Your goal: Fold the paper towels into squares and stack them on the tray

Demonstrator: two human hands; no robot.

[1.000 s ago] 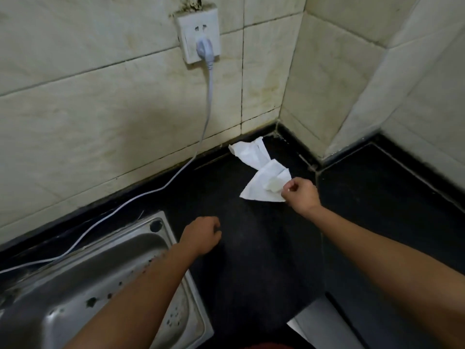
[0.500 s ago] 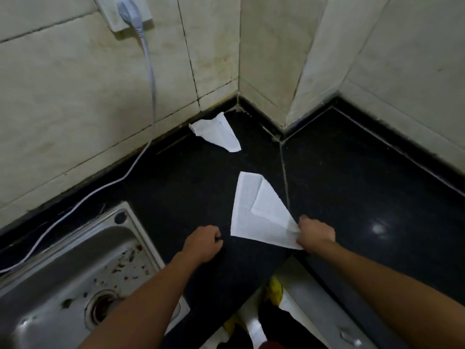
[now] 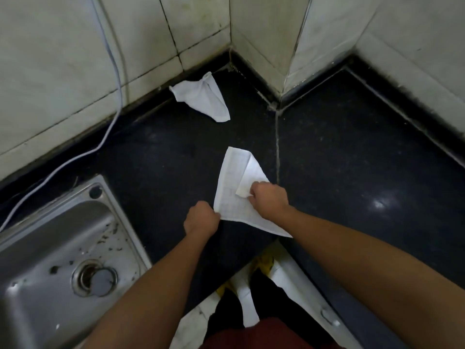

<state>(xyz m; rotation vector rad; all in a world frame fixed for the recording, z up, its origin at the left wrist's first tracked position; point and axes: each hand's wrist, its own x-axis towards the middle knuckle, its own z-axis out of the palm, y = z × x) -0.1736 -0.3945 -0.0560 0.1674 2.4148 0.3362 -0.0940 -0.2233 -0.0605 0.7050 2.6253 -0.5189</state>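
Handling the near paper towel (image 3: 232, 197) with both hands on the black desk (image 3: 352, 172), close to the desk's front edge. Pinching the towel's near left corner with the left hand (image 3: 201, 219), fingers curled in tight and knuckles up, the hand sitting just left of the sheet and slightly nearer than it. Gripping a folded-over flap on the towel's right side with the right hand (image 3: 269, 200), fingers curled round the flap's loose end, the hand resting on top of the sheet and covering part of its right edge. Showing the towel's far rounded corner pointing away from both hands toward the back of the desk, and its near right tip poking out under the right wrist toward the desk's edge.

Finding a second paper towel (image 3: 201, 98) farther back, crumpled and lying at the foot of the tiled wall (image 3: 50, 59), well apart from both hands.

Passing the left forearm just beside the steel sink (image 3: 37, 248), set into the desk on the left, with its drain (image 3: 94, 278) in the basin. Noting a white cable (image 3: 110, 71) hanging down the wall and trailing along the desk behind the sink.
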